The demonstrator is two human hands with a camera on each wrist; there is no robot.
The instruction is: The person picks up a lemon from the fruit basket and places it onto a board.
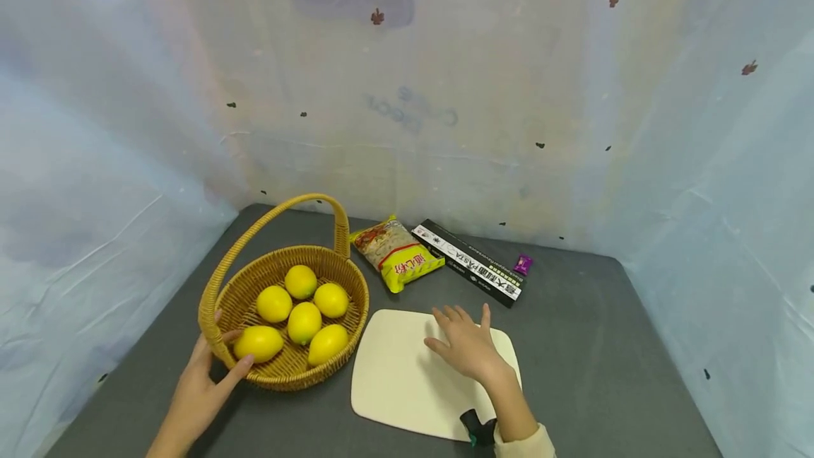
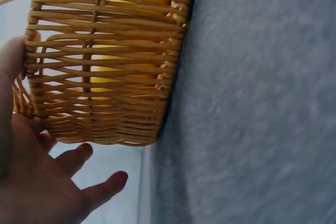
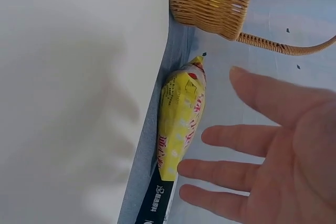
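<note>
- Wicker basket [image 1: 286, 382] sits on the tabletop [image 1: 585, 359], toward its left edge; arched handle [image 1: 343, 232] stands up, rising toward the far left corner.
- Six lemons [image 1: 304, 323] visible inside, loose, single layer on the woven floor.
- Left hand [image 1: 203, 387] pinches the basket rim beside the handle's near foot, thumb and a finger gripping; in the left wrist view two other fingers stick out free.
- Right hand [image 1: 467, 346] spread, holds nothing, above the cutting board [image 1: 400, 387], apart from it; board lies right of basket, toward tabletop's near edge.
- Handling guess: empty wicker light, lemons probably most of the load; weave fairly stiff, slight give at the rim.
- Ribbed surface likely grips well, low slip; not fragile, though hard squeezing may bend strands.
- One-sided rim hold probably tips it, lemons rolling to the low side.
- Best hold: top of handle arch for lifting; opposite rims, two hands, for keeping it level; present rim pinch suits sliding or steadying.
- Noodle bag [image 1: 397, 253] near the far edge, just beside basket; soft, would shift if bumped.
</note>
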